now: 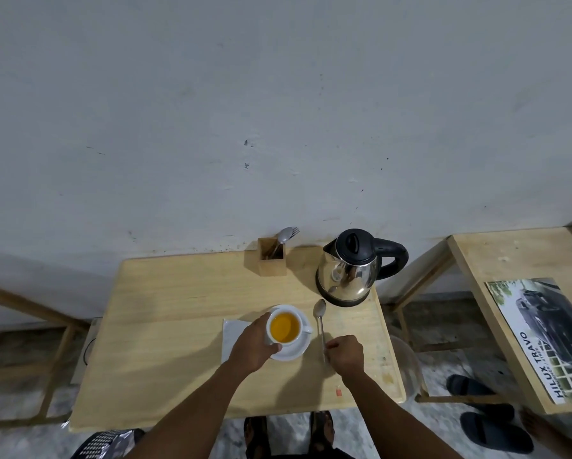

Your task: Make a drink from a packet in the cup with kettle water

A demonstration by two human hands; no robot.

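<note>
A white cup (pixel 284 327) full of orange-yellow drink stands on a white saucer (pixel 294 351) on the wooden table (pixel 178 326). My left hand (pixel 253 344) wraps around the cup's left side. My right hand (pixel 346 354) grips the handle end of a metal spoon (pixel 320 318), whose bowl lies on the table to the right of the cup. The steel kettle (pixel 351 270) with black lid and handle stands behind the spoon. A white napkin or packet (pixel 231 332) lies under my left hand, partly hidden.
A wooden holder (pixel 272 257) with a spoon and fork stands at the back by the wall. A second table (pixel 510 293) with a car poster stands to the right. Black slippers (pixel 490 415) lie on the floor between the tables.
</note>
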